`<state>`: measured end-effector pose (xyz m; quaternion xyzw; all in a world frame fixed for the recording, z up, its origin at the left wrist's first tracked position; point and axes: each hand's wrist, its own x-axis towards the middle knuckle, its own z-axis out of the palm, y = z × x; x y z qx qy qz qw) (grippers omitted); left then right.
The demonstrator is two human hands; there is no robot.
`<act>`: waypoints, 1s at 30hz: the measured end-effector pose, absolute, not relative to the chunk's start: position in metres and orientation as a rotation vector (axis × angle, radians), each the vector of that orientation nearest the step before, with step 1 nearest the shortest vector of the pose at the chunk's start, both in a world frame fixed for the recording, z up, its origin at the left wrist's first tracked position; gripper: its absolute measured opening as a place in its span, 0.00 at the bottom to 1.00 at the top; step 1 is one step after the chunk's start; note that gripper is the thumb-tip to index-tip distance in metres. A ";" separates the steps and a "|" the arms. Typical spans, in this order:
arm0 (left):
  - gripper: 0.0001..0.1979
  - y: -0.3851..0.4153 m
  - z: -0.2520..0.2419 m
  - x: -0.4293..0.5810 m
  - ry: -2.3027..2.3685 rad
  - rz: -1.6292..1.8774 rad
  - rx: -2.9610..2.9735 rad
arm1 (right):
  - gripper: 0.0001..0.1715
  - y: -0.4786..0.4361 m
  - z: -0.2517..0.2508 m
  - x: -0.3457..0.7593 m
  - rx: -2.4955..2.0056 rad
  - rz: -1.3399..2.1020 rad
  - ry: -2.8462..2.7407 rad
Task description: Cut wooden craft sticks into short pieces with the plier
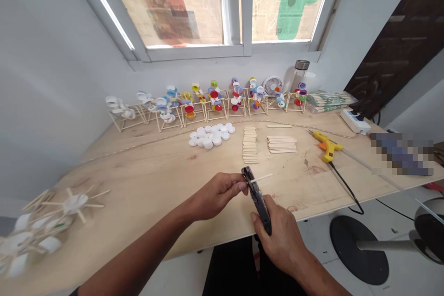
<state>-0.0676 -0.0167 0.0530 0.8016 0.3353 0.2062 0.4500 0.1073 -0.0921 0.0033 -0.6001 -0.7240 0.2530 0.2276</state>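
**Hand and tool condition.** The person's right hand [280, 240] is closed around the handles of a black hand cutter [258, 199], with the fingers [291, 245] wrapped on the far side and the thumb lying along the grip. The cutter is tilted, its head up and to the far side, and its handles run down toward the near table edge. The metal is dark, with a worn, speckled surface on the handles.

The left hand [215, 196] is closed, its fingers curled and drawn in at the cutter's head, apparently gripping the inner end of a pale wooden stick [261, 178]. The stick is thin, straight and unpainted, and projects to the right from the cutter's head. Whether the cutter's jaws bear on it cannot be determined. Both hands are held above the near edge of a plywood tabletop [166, 185].

**Surroundings.** Farther along the table lie a heap of white plastic bottle caps [210, 135] and two stacks of flat wooden sticks [249, 144] [281, 144]. A yellow hot glue gun [328, 145] lies to the right. A row of stick-and-cap pinwheel models [208, 101] stands along the far edge, beside a small white fan [272, 85] and a glass jar [301, 76]. A blurred model [74, 203] sits at near left.
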 end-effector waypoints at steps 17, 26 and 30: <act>0.14 -0.004 0.044 -0.069 0.971 0.465 2.149 | 0.07 -0.074 -0.008 0.102 -1.720 0.666 -2.002; 0.11 -0.011 0.016 -0.059 1.345 0.810 2.754 | 0.08 -0.068 -0.002 0.101 -1.791 0.809 -1.927; 0.10 -0.017 0.013 -0.059 1.378 0.889 2.939 | 0.07 -0.070 0.001 0.102 -1.779 0.870 -1.930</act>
